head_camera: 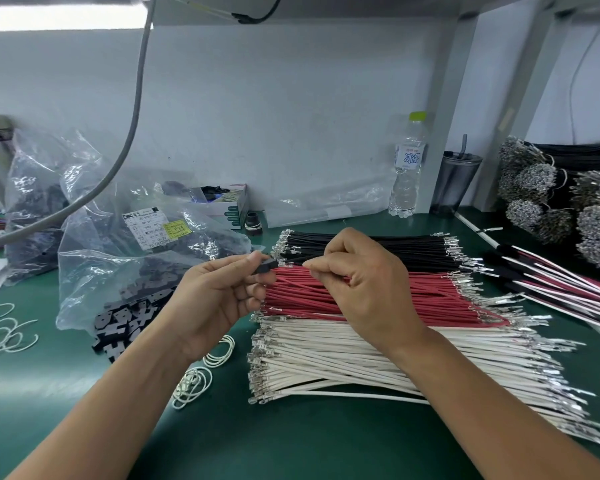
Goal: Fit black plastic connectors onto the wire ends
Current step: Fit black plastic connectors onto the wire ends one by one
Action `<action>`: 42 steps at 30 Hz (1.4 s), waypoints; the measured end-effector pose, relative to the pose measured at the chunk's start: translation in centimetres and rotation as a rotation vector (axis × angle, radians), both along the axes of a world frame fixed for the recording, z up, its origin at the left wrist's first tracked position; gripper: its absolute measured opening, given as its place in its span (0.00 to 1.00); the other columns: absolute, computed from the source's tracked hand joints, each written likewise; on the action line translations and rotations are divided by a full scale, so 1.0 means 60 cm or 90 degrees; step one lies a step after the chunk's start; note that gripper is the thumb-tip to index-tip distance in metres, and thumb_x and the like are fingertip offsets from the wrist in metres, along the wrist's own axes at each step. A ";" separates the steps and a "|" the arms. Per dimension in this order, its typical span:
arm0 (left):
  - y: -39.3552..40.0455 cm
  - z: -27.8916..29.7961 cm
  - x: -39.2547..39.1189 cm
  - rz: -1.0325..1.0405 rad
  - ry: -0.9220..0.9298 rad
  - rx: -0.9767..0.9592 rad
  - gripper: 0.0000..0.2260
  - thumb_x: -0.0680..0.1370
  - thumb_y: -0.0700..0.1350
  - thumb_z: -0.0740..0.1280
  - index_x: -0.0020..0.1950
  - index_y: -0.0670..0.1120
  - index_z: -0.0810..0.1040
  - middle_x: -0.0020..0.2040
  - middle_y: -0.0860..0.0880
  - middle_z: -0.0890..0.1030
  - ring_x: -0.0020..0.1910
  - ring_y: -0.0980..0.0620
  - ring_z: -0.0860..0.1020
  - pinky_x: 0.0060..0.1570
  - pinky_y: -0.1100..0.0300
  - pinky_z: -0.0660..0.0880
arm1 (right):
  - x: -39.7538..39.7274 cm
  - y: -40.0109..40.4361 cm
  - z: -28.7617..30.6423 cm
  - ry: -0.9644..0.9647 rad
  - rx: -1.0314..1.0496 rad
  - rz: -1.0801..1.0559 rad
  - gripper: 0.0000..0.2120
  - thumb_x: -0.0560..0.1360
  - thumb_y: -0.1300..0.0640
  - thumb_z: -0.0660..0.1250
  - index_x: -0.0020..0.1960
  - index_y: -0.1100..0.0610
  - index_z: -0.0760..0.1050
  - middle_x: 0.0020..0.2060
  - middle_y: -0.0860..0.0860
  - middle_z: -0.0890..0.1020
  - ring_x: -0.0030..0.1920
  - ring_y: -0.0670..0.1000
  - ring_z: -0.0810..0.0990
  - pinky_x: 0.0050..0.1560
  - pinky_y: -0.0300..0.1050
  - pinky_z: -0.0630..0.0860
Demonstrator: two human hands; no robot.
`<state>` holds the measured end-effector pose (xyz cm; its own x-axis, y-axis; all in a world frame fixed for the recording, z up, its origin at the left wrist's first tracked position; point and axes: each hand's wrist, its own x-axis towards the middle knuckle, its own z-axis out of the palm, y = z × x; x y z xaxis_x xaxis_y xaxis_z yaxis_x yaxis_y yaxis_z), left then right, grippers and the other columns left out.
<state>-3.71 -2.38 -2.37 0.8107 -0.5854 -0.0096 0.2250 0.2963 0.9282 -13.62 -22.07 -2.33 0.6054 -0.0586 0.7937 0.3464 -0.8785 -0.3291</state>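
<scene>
The left hand (219, 292) pinched a black connector (266, 265); the right hand (364, 282), just beside it, pinched a black wire (293, 262) whose terminal met the connector, above the wire piles.

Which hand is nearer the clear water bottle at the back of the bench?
Right. The right hand pinches a wire over the red bundle, below and just left of the water bottle. The left hand, gripping the black connector, sits farther left.
</scene>
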 end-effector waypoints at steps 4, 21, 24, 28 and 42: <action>0.000 0.001 -0.001 -0.010 0.004 0.004 0.08 0.74 0.45 0.73 0.48 0.43 0.88 0.41 0.42 0.85 0.31 0.52 0.80 0.32 0.62 0.79 | 0.000 0.002 0.000 -0.038 -0.024 -0.021 0.04 0.75 0.57 0.74 0.49 0.55 0.87 0.38 0.47 0.77 0.37 0.46 0.75 0.36 0.42 0.76; 0.005 0.002 0.000 -0.035 -0.003 0.048 0.08 0.73 0.45 0.72 0.47 0.42 0.87 0.37 0.45 0.82 0.31 0.52 0.78 0.31 0.63 0.78 | 0.001 -0.002 0.000 0.034 -0.008 0.022 0.04 0.75 0.58 0.75 0.49 0.54 0.87 0.38 0.44 0.77 0.37 0.44 0.76 0.38 0.42 0.76; 0.003 0.002 0.000 -0.047 0.013 0.043 0.07 0.75 0.44 0.71 0.47 0.42 0.85 0.36 0.46 0.82 0.31 0.53 0.78 0.31 0.63 0.79 | 0.000 -0.003 0.003 0.020 -0.043 0.026 0.04 0.75 0.59 0.74 0.50 0.54 0.87 0.39 0.46 0.76 0.37 0.45 0.75 0.37 0.43 0.76; 0.001 0.004 0.000 -0.050 0.018 0.031 0.07 0.75 0.45 0.71 0.45 0.43 0.86 0.37 0.46 0.82 0.31 0.53 0.79 0.31 0.63 0.79 | 0.001 0.002 0.002 0.017 0.039 0.026 0.04 0.75 0.58 0.74 0.49 0.53 0.87 0.38 0.45 0.77 0.38 0.46 0.77 0.39 0.46 0.78; 0.005 0.007 0.002 -0.037 0.019 0.009 0.08 0.74 0.46 0.72 0.46 0.43 0.87 0.36 0.47 0.82 0.31 0.54 0.79 0.32 0.63 0.79 | 0.001 0.001 0.004 0.069 0.086 0.092 0.05 0.74 0.60 0.76 0.49 0.55 0.87 0.38 0.46 0.77 0.39 0.49 0.78 0.40 0.42 0.76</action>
<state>-3.57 -2.07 -1.94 0.7746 -0.6311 -0.0424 0.2694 0.2686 0.9248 -13.58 -21.98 -2.08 0.6970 -0.0661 0.7140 0.4215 -0.7678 -0.4826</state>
